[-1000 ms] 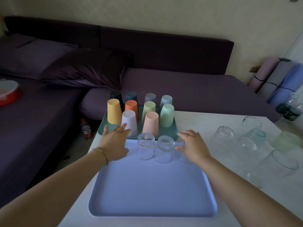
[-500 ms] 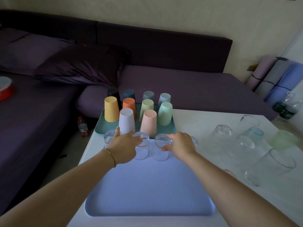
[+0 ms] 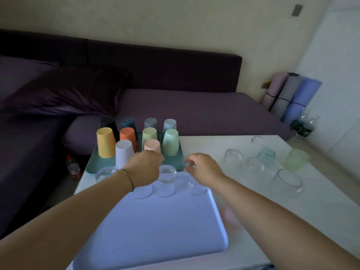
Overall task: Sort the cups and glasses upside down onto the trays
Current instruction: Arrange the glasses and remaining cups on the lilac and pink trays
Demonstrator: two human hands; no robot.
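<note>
1. Head view: a white worktop (image 3: 253, 211) carries a teal tray (image 3: 91, 164) at its far left corner. A pale blue tray (image 3: 155, 230) lies just nearer and reaches almost to the near edge.
2. Ten coloured cups stand upside down on the teal tray, among them a yellow cup (image 3: 105, 142), a white cup (image 3: 124, 152) and a mint cup (image 3: 170, 142).
3. Clear glasses stand in a row along the pale blue tray's far edge. The left glass (image 3: 103, 173) is partly behind the left forearm, and the middle glass (image 3: 166, 180) stands between the hands.
4. The left hand (image 3: 145, 166) lies knuckles-up over the covered glass (image 3: 144, 191). Its fingers are hidden, so I cannot tell whether it grips.
5. The right hand (image 3: 202, 170) hovers over the right glass (image 3: 195, 189), thumb and fingers loosely curled and apart, holding nothing.
6. Loose glasses stand toward the worktop's far right corner, including a pale blue glass (image 3: 266, 154), a green glass (image 3: 296, 158) and a large clear glass (image 3: 288, 182). They are too blurred to tell which way up.
7. A purple sofa (image 3: 194, 110) lies beyond the far edge.
</note>
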